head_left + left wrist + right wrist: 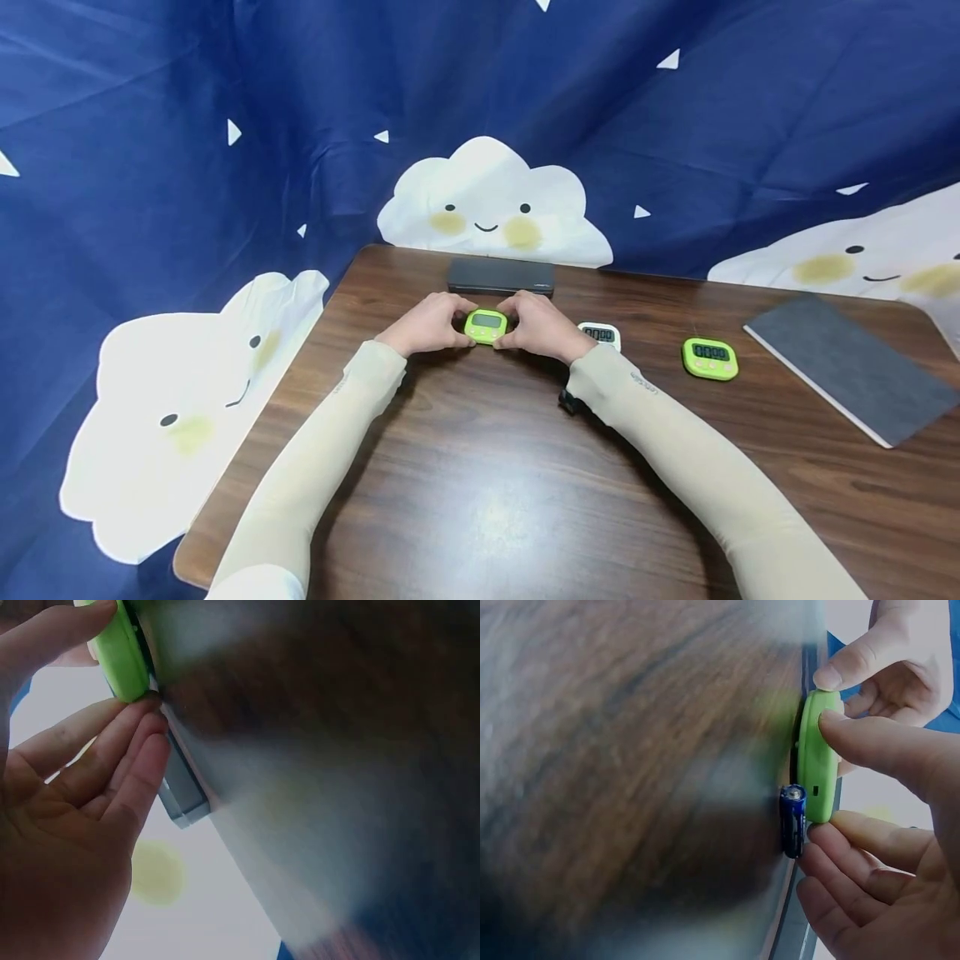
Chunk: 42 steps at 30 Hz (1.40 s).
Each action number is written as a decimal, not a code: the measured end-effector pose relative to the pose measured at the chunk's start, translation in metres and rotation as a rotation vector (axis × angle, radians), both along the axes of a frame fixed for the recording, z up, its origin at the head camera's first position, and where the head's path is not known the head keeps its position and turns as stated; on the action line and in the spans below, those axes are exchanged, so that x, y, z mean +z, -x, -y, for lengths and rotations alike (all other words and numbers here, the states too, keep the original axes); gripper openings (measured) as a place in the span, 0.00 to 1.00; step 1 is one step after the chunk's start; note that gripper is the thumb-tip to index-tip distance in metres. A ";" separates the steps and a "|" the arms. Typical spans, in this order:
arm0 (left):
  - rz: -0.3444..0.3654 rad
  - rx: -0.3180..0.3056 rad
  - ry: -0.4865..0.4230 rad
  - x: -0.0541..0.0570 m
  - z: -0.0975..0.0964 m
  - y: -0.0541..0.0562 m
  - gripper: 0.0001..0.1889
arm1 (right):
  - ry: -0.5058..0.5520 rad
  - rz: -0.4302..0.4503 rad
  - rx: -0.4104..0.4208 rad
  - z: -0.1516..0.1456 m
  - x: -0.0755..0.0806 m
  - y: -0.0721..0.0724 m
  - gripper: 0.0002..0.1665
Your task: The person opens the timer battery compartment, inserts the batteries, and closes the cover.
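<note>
A lime-green digital timer (486, 327) with a blank display lies face up near the back of the table. My left hand (429, 323) grips its left side between thumb and fingers. On the opposite side my right hand (542, 323) holds it the same way, the thumb (855, 739) on its near edge and fingertips at its far end. Close by the timer, near the right fingertips, is a blue battery (793, 821); the head view does not show it. A white timer (600, 335) with digits lit sits beside the right wrist, partly hidden by it.
Directly behind the hands lies a dark flat case (501, 275). A second green timer (710, 359) with digits showing is farther right, then a dark grey notebook (855, 367). The brown wooden table (465, 467) ends at a blue cloud-patterned curtain (315, 100).
</note>
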<state>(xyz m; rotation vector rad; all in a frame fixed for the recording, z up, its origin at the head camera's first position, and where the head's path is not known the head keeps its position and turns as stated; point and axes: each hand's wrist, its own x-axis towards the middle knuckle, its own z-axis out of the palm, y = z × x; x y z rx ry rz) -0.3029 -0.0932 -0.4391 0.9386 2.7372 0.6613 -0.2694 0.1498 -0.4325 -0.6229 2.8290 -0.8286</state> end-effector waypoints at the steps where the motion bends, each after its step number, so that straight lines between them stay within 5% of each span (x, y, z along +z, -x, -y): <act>1: -0.003 -0.001 0.006 0.000 0.000 0.000 0.32 | -0.003 -0.002 0.003 0.001 0.000 0.000 0.36; 9: -0.007 0.006 -0.081 0.009 0.005 -0.006 0.31 | 0.005 -0.023 0.005 -0.001 0.012 -0.008 0.36; 14: -0.043 0.029 -0.297 0.031 0.004 -0.016 0.33 | 0.133 -0.097 -0.026 -0.019 0.040 -0.021 0.39; 23: -0.093 -0.033 -0.685 0.067 -0.038 -0.035 0.29 | 0.468 -0.213 -0.149 -0.076 0.086 -0.062 0.33; 31: -0.077 -0.059 -0.765 0.063 -0.066 -0.052 0.26 | 0.654 -0.169 -0.193 -0.098 0.082 -0.088 0.30; 42: -0.101 -0.046 -0.766 0.061 -0.070 -0.057 0.26 | 0.685 -0.169 -0.194 -0.103 0.070 -0.087 0.30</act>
